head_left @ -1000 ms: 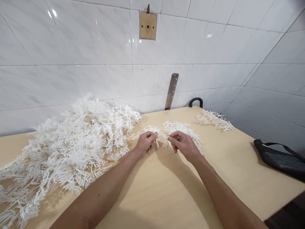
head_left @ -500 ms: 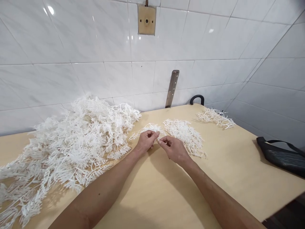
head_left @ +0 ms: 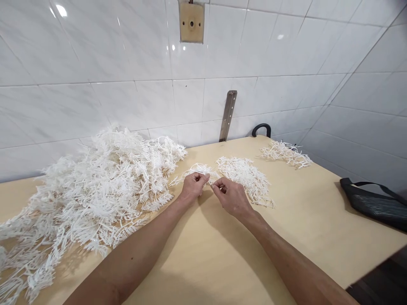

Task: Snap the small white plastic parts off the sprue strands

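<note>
My left hand [head_left: 193, 185] pinches a thin white branched plastic piece [head_left: 197, 169], part of which spreads out behind the fingers. Close to its right, my right hand [head_left: 228, 194] has thumb and forefinger pressed together at the same piece's near end; the exact contact is too small to make out. Left of my hands lies a big heap of white branched pieces [head_left: 104, 190]. A smaller white pile [head_left: 244, 176] rests just behind and right of my right hand.
A third small white bunch [head_left: 286, 153] lies at the table's back right, near a black curved handle [head_left: 262, 126]. A black bag [head_left: 375, 203] sits at the right edge. A metal strip [head_left: 228, 115] stands against the tiled wall, below a socket plate [head_left: 191, 23].
The whole view has shifted slightly. My two hands keep nearly the same pose, close together at the white piece.
</note>
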A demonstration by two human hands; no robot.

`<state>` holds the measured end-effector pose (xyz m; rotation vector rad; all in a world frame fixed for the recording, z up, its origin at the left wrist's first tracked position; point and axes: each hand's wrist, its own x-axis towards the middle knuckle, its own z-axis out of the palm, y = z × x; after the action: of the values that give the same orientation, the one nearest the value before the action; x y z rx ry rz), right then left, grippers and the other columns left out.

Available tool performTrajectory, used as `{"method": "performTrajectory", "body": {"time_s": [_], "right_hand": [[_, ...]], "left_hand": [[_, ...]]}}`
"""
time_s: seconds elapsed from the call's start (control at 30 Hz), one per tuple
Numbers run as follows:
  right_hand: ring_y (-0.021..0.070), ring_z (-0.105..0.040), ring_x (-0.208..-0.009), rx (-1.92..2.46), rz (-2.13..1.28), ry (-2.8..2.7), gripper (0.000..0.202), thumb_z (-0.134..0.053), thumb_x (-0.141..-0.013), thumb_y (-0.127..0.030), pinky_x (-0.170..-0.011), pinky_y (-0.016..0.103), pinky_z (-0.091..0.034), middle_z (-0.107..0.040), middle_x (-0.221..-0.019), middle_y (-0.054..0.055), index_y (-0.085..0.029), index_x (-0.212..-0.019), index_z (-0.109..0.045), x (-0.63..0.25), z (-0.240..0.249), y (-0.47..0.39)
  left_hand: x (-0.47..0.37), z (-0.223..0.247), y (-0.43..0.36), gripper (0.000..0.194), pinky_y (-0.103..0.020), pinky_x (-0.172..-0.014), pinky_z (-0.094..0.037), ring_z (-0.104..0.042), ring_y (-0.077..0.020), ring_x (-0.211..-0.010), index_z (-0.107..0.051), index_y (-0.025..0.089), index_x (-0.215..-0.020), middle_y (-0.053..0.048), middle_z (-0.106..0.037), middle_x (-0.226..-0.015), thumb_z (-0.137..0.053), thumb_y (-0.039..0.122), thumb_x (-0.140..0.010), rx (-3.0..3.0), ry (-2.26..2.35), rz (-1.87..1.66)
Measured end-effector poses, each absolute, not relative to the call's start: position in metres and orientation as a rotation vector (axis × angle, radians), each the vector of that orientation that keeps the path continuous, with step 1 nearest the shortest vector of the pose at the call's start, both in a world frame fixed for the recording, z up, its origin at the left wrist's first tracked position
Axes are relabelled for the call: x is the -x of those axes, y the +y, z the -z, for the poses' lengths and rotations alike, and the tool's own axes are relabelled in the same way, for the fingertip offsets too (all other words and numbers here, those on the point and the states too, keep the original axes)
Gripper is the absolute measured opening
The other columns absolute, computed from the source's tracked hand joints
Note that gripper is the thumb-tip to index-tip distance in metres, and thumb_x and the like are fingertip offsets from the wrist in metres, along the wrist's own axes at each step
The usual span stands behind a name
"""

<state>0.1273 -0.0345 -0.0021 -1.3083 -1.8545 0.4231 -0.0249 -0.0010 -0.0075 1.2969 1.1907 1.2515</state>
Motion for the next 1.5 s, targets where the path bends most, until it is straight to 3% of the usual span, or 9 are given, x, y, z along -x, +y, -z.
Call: {"method": "performTrajectory", "body": {"time_s": [0.17,0.37,0.63,0.73,0.87,1.03,1.17,1.33,1.5], "right_hand": [[0.0173,-0.057,-0.067,1.170,-0.173,-1.880,0.018,-0.045,-0.093,-0.028,-0.067,0.030,-0.043,-0.064,-0.076,0.005,-0.021,-0.081,-0.056,-0.123,0.003,-0.038],[0.0162,-0.058,-0.065,1.110,-0.243,-1.879,0.014,-0.047,-0.093,-0.028,-0.064,0.028,-0.044,-0.063,-0.076,0.004,-0.021,-0.084,-0.056,-0.121,-0.007,-0.042],[0.0164,-0.057,-0.060,1.570,0.032,-1.541,0.020,-0.055,-0.082,-0.028,-0.078,0.040,-0.047,-0.065,-0.103,0.013,-0.017,-0.096,-0.064,-0.189,-0.002,-0.004],[0.0161,-0.057,-0.058,1.576,-0.182,-1.484,0.025,-0.055,-0.084,-0.036,-0.071,0.037,-0.050,-0.067,-0.092,0.010,-0.018,-0.097,-0.066,-0.194,-0.001,-0.002],[0.0122,-0.049,-0.045,1.428,-0.792,-1.408,0.037,-0.056,-0.085,-0.053,-0.045,0.027,-0.043,-0.058,-0.063,0.001,-0.018,-0.095,-0.067,-0.179,-0.002,-0.008],[0.0123,-0.051,-0.054,1.204,-1.213,-1.391,0.051,-0.065,-0.079,-0.058,-0.037,0.022,-0.036,-0.060,-0.072,0.003,-0.016,-0.109,-0.063,-0.167,-0.010,-0.017],[0.0097,-0.045,-0.050,1.169,-1.242,-1.474,0.048,-0.078,-0.069,-0.049,-0.037,0.020,-0.029,-0.055,-0.066,-0.001,-0.017,-0.102,-0.064,-0.165,-0.018,-0.023],[0.0079,-0.039,-0.045,1.149,-1.257,-1.525,0.032,-0.074,-0.070,-0.046,-0.037,0.021,-0.029,-0.050,-0.057,-0.004,-0.018,-0.080,-0.063,-0.167,-0.019,-0.021],[0.0075,-0.037,-0.042,1.208,-1.268,-1.418,0.024,-0.074,-0.068,-0.037,-0.036,0.020,-0.030,-0.043,-0.051,-0.007,-0.019,-0.076,-0.059,-0.176,-0.012,-0.012]], "left_hand": [[0.021,0.010,0.003,0.032,-0.022,-0.051,-0.033,-0.043,-0.0089,-0.053,-0.058,0.016,-0.058,0.002,-0.052,-0.056,-0.070,0.042,-0.074,-1.339,1.275,-1.392],[0.030,0.006,0.005,0.037,-0.022,-0.041,-0.028,-0.036,-0.0071,-0.037,-0.053,0.018,-0.063,0.007,-0.042,-0.047,-0.069,0.050,-0.075,-1.122,1.184,-1.318],[0.035,0.000,0.000,0.034,-0.022,-0.043,-0.039,-0.046,-0.0076,-0.044,-0.061,0.015,-0.064,-0.001,-0.055,-0.058,-0.072,0.046,-0.072,-1.177,0.984,-1.205],[0.033,-0.005,-0.004,0.029,-0.022,-0.048,-0.044,-0.051,-0.0080,-0.049,-0.062,0.014,-0.063,-0.006,-0.064,-0.069,-0.073,0.039,-0.070,-1.161,0.922,-1.163],[0.028,-0.010,-0.009,0.019,-0.023,-0.056,-0.048,-0.056,-0.0099,-0.059,-0.064,0.013,-0.071,-0.012,-0.072,-0.089,-0.072,0.029,-0.068,-1.152,0.868,-1.124],[0.026,-0.016,-0.016,0.017,-0.026,-0.062,-0.048,-0.059,-0.0126,-0.064,-0.067,0.013,-0.079,-0.012,-0.072,-0.090,-0.069,0.025,-0.067,-1.152,0.794,-1.067],[0.026,-0.018,-0.018,0.018,-0.026,-0.061,-0.047,-0.058,-0.0131,-0.061,-0.068,0.012,-0.079,-0.008,-0.069,-0.075,-0.063,0.017,-0.062,-1.161,0.754,-1.004],[0.026,-0.017,-0.016,0.017,-0.027,-0.065,-0.049,-0.059,-0.0122,-0.062,-0.059,0.014,-0.072,-0.010,-0.072,-0.091,-0.058,0.011,-0.055,-1.067,0.726,-1.021],[0.032,-0.017,-0.011,0.014,-0.028,-0.058,-0.049,-0.061,-0.0144,-0.056,-0.056,0.016,-0.071,-0.008,-0.071,-0.082,-0.058,0.014,-0.058,-0.804,0.710,-1.092]]}}
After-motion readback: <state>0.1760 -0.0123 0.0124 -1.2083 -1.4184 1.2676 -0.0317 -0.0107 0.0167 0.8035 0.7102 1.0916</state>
